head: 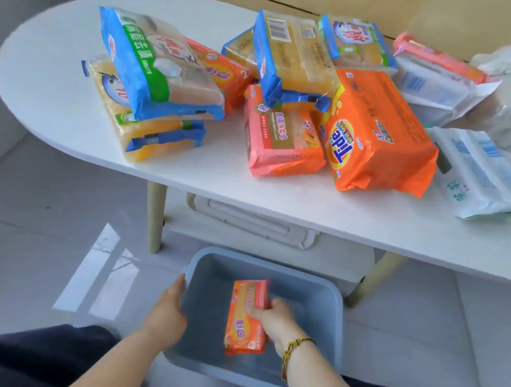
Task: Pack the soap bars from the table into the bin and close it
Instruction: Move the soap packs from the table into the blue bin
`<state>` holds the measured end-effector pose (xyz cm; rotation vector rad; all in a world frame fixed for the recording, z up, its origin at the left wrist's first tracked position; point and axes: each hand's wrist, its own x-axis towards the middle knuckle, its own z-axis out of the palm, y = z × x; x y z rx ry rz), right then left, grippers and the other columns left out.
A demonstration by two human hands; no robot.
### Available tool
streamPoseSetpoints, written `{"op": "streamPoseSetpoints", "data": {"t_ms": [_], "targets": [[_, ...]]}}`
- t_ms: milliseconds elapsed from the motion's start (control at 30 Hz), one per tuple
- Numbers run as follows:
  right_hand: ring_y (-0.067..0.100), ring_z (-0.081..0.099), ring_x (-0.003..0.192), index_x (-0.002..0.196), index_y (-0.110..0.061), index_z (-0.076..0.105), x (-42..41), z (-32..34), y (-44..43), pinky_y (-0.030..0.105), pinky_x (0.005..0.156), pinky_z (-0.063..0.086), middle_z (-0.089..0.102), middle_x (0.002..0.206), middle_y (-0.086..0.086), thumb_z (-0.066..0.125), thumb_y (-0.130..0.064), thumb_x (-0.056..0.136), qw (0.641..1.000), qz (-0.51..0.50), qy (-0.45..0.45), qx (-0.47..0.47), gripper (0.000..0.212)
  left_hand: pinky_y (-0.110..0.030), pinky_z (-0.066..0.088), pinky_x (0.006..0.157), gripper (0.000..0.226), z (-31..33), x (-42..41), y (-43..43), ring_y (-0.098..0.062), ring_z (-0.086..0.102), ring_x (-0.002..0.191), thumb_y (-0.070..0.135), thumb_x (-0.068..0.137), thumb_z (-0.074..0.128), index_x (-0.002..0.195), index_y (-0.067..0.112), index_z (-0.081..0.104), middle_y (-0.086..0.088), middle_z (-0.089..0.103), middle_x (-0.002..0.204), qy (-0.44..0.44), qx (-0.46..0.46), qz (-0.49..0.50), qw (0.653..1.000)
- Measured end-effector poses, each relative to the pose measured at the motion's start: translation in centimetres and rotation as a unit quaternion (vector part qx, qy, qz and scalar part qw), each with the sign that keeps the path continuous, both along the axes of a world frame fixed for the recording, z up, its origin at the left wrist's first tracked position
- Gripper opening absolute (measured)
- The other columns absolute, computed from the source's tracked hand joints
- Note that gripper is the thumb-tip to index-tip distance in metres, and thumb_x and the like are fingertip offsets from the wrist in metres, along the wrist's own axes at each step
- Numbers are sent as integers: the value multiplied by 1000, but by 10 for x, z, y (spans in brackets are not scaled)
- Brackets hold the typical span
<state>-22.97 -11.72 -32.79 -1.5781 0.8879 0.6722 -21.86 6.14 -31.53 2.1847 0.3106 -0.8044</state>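
Your right fingers (254,312) are curled over the face of a small orange plastic-wrapped soap bar (244,332), so your right hand (278,320) has it firmly gripped. A gold-coloured bracelet (292,349) sits on that wrist. The bar is inside the grey-blue rectangular plastic bin (338,320), which stands open on the pale floor just in front of your knees. The bar lies lengthwise near the middle, and you cannot tell whether it touches the bottom.

Your left hand (167,313) holds the bin's left rim, its fingers bent against the edge.

The other soap is on the white oval table (56,80) beyond the bin. At the left, a blue-edged clear pack of pale soap (160,65) lies tilted on top of a yellow soap pack (147,133). In the middle, a pink-and-orange pack (281,142) touches a large orange Tide pack (375,133), and another blue-edged pack (292,56) leans over both. White-and-blue packs (480,174) lie at the right end.

Under the tabletop, a flat pale ridged plastic piece (251,221) rests on the lower shelf.
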Motion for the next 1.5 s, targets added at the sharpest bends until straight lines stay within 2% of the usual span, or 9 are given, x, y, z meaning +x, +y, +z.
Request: {"op": "streamPoseSetpoints", "data": {"t_ms": [133, 300, 400, 567, 767, 967, 1133, 1333, 1500], "targets": [[32, 62, 105, 102, -5, 53, 14, -33, 12, 39, 89, 52, 62, 115, 18, 64, -10, 83, 1000, 17, 1, -10, 23, -30, 34, 102, 75, -10, 3, -5, -28, 42, 128, 2, 87, 45, 144, 26, 3, -5, 35, 147, 18, -24, -4, 1000], [21, 55, 82, 70, -22, 40, 11, -58, 31, 24, 59, 43, 55, 78, 0, 60, -14, 85, 997, 70, 16, -29, 26, -26, 31, 104, 71, -15, 2, -14, -22, 36, 133, -4, 87, 43, 143, 27, 12, -1, 34, 147, -6, -53, 9, 999], [21, 56, 86, 89, -12, 51, 13, -63, 28, 26, 70, 45, 63, 99, 11, 59, -16, 86, 994, 95, 19, -52, 9, -29, 30, 106, 70, -14, 4, -16, -22, 35, 133, -8, 85, 38, 142, 26, 16, 0, 33, 148, -17, -71, 24, 997], [28, 58, 112, 120, -3, 51, 25, -69, 24, 31, 92, 45, 61, 122, 15, 54, -13, 90, 981, 172, 7, -90, 32, -26, 31, 101, 67, -14, 10, -21, -20, 35, 131, -7, 87, 38, 142, 27, 19, 1, 35, 145, -31, -86, 48, 995], [28, 53, 119, 124, -4, 51, 28, -77, 27, 31, 96, 43, 57, 129, 15, 36, -13, 98, 946, 277, 80, -150, 32, -31, 33, 104, 67, -15, 13, -19, -21, 36, 131, -4, 88, 38, 142, 30, 17, 2, 34, 146, -16, -89, 41, 995], [26, 48, 125, 138, -9, 35, 26, -75, 26, 29, 100, 40, 47, 140, 11, 37, -2, 94, 915, 368, 95, -135, 45, -31, 32, 105, 66, -16, 13, -19, -21, 34, 132, -4, 89, 38, 142, 29, 17, 1, 34, 146, -20, -94, 46, 994], [19, 52, 105, 135, -4, 38, 20, -66, 23, 25, 83, 47, 49, 137, 15, 33, -4, 96, 919, 356, 84, -144, 40, -34, 33, 104, 65, -20, 11, -20, -25, 36, 131, -3, 90, 37, 142, 28, 16, -4, 35, 146, -34, -75, 39, 996], [23, 39, 132, 141, -10, 29, 3, -5, 5, 25, 103, 35, 36, 147, 9, 30, -9, 97, 952, 256, -5, -168, 44, -37, 38, 100, 59, -12, 5, -12, -30, 42, 124, 0, 90, 38, 142, 22, 22, -9, 37, 144, -53, -21, 18, 998], [14, 55, 112, 130, -14, 46, -8, 99, -11, 21, 91, 42, 60, 123, 1, 44, -17, 93, 948, 204, -193, -148, 37, -41, 39, 97, 45, 29, -4, -19, -31, 41, 124, 7, 87, 52, 131, 10, 42, -12, 43, 138, -229, 60, -12, 972]]}}
